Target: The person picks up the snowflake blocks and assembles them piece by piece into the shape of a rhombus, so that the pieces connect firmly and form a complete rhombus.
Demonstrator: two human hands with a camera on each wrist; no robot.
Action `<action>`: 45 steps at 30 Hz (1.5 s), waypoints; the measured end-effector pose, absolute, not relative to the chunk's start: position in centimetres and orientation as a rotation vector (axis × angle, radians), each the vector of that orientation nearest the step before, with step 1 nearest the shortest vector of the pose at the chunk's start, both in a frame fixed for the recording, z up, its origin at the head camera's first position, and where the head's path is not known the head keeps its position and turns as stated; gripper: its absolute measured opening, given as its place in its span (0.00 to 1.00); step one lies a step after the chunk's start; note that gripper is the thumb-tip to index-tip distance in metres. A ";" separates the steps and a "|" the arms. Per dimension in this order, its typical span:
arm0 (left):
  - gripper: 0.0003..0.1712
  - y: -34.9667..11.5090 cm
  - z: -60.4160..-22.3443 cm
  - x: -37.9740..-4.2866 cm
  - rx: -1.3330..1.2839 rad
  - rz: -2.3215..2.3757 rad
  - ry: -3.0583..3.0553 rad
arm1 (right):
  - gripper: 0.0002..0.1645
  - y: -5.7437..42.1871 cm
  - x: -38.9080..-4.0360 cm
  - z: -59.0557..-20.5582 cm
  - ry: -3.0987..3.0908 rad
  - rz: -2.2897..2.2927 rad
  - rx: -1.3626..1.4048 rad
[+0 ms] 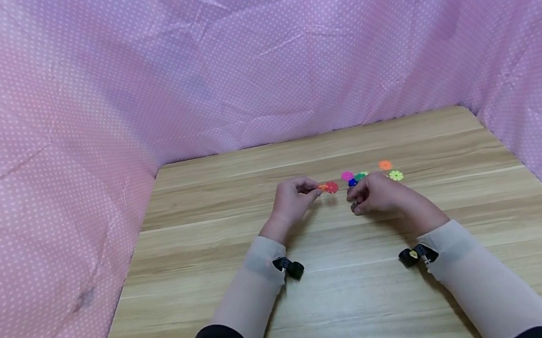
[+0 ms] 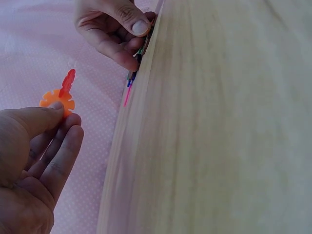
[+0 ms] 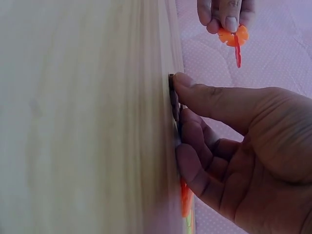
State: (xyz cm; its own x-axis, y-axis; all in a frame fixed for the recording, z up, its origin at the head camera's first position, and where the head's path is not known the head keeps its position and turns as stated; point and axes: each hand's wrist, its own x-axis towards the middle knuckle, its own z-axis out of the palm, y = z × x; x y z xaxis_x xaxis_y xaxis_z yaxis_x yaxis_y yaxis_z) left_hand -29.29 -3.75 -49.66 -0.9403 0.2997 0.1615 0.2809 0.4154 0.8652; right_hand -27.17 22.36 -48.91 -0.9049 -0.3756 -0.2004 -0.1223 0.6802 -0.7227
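Note:
My left hand (image 1: 294, 201) pinches an orange notched disc (image 2: 50, 100) between thumb and fingers, raised above the table. A red notched disc (image 2: 68, 82) is slotted into its edge, standing crosswise to it. To the right, my right hand (image 1: 379, 192) is low at the tabletop with curled fingers. Its thumb tip and forefinger are at opposite ends of a dark brown notched disc (image 3: 174, 97), lying nearly flat. Just beyond these fingers lie a pink disc (image 1: 347, 176), a blue disc (image 1: 352, 182) and a green disc (image 1: 360, 177), the last two partly covered.
Farther right on the wooden table (image 1: 204, 222) lie an orange disc (image 1: 385, 165) and a yellow-green disc (image 1: 396, 175), close behind my right hand. A pink dotted cloth (image 1: 253, 64) hangs around the table's back and sides.

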 end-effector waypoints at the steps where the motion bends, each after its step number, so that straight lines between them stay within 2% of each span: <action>1: 0.03 -3.8 -49.7 -29.3 0.541 1.601 2.627 | 0.19 22.4 -27.2 -48.9 2.565 -1.058 -0.398; 7: 0.03 -3.8 -49.8 -29.4 0.560 1.619 2.626 | 0.21 22.8 -27.3 -48.8 2.588 -1.018 -0.418; 13: 0.02 -3.7 -49.8 -29.5 0.593 1.621 2.633 | 0.13 23.0 -27.2 -48.8 2.597 -1.014 -0.426; 19: 0.02 -3.7 -49.7 -29.6 0.638 1.605 2.653 | 0.12 23.0 -27.4 -48.6 2.613 -1.005 -0.441; 24: 0.02 -3.8 -49.7 -29.6 0.648 1.589 2.674 | 0.06 22.9 -27.6 -48.4 2.635 -1.072 -0.369; 35: 0.02 -3.7 -49.9 -29.6 0.635 1.622 2.626 | 0.04 22.6 -27.7 -48.2 2.782 -1.277 -0.300; 45: 0.03 -3.5 -50.1 -29.6 0.629 1.690 2.559 | 0.09 22.1 -27.7 -48.2 2.668 -1.482 -0.275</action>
State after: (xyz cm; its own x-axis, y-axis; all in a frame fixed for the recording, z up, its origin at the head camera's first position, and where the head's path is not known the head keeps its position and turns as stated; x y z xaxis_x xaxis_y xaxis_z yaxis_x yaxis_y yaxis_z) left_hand -29.62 -3.55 -50.11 -0.9192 0.3344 0.2079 0.3225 0.3365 0.8847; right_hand -27.68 22.13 -48.17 -0.9810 -0.1932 0.0192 -0.1183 0.5166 -0.8480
